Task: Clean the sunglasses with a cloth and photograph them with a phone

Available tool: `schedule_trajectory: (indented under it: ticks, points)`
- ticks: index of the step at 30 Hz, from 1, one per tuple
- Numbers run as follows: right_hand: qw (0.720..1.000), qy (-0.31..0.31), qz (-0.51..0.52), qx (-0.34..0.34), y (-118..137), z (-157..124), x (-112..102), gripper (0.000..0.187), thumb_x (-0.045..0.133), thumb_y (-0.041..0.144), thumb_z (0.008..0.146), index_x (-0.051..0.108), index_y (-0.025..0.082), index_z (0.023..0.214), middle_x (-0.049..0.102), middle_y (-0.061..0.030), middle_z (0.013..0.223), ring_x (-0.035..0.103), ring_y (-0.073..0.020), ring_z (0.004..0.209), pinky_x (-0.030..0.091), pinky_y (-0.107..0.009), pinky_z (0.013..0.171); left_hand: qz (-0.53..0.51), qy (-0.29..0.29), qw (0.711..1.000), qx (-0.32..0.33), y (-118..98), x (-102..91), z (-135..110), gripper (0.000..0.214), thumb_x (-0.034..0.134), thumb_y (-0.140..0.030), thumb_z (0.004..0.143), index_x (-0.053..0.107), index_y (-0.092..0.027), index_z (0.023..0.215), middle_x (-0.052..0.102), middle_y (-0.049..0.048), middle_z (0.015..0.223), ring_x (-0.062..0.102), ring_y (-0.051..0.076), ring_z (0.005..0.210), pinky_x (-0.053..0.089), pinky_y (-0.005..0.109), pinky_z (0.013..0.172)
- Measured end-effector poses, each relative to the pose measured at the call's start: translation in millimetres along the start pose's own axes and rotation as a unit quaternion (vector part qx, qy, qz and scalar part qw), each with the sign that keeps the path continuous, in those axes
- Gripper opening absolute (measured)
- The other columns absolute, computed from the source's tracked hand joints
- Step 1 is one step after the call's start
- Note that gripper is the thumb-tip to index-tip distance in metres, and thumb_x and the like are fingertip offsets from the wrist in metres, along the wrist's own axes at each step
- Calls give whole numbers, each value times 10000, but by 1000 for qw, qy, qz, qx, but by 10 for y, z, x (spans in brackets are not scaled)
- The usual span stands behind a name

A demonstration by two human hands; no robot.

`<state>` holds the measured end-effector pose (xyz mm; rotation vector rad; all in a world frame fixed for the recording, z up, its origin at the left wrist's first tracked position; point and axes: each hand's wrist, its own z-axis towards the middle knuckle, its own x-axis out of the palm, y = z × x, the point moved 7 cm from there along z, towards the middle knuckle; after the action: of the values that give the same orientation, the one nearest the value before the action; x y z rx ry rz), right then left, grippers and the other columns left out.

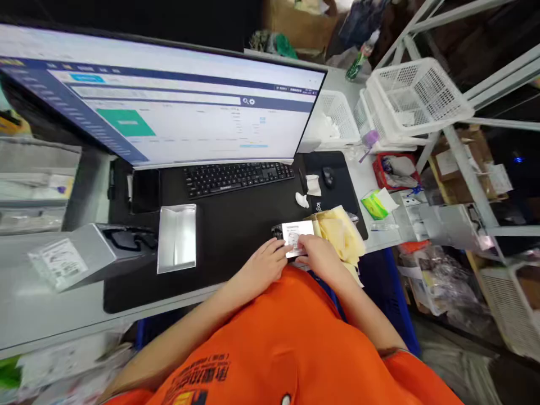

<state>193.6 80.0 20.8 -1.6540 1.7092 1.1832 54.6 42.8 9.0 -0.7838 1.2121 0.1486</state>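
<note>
My left hand (264,267) and my right hand (323,259) meet over the front of a black desk mat (228,270). Between them is a white printed card (298,235), pinched by the fingers of both hands. A small black object (277,230) shows at the card's left end, partly hidden by my left fingers. Crumpled yellow wrapping (341,235) lies just beyond my right hand, touching the card's right side. Its lower part is hidden behind my right hand and orange shirt.
A large monitor (160,95) stands behind a black keyboard (238,179). A mouse (328,177) and white scraps (306,194) lie to the right. A silver carton (177,239) and grey box (105,253) stand left. White baskets (415,95) and metal shelving (468,163) stand at the right.
</note>
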Motion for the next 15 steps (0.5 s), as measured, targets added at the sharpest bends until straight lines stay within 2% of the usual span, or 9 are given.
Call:
schedule_trajectory:
  ticks: [4,7,9,12,15]
  points:
    - [1000,-18,20,10,-18,-109,4,292,861,235,739,632,196,917,703,-31,894,642,-208,798,309,-278,626,-29,10,999,27,-109,-74,-70,85,611,-159,914,688,-171,949,663,56,1348,549,264,1283,376,459,1193]
    - [998,-48,44,22,-47,-243,-53,264,836,273,784,627,203,929,693,-23,877,628,-193,772,313,-272,611,-86,-6,996,19,-126,-157,-143,132,541,-100,918,641,-177,879,685,74,1273,600,232,1197,414,450,1155]
    - [996,-69,59,26,-57,-365,-107,232,810,286,820,628,205,938,688,-23,886,625,-188,787,340,-270,628,-148,-28,989,-13,-78,-220,-211,164,504,-78,917,598,-188,838,687,75,1231,622,206,1143,471,407,1082]
    - [990,-82,113,5,-6,-564,-137,224,790,265,845,641,208,1002,689,-20,937,635,-181,841,418,-263,702,-246,-74,962,-90,54,-310,-352,150,477,-118,946,570,-201,862,667,78,1201,636,181,1088,520,339,949]
    - [971,-86,216,-55,155,-719,-79,404,791,272,847,620,217,1210,677,-51,1167,634,-205,1051,470,-296,902,-301,-122,935,-144,125,-403,-494,167,453,-180,980,561,-205,854,651,79,1131,629,181,1048,511,329,911]
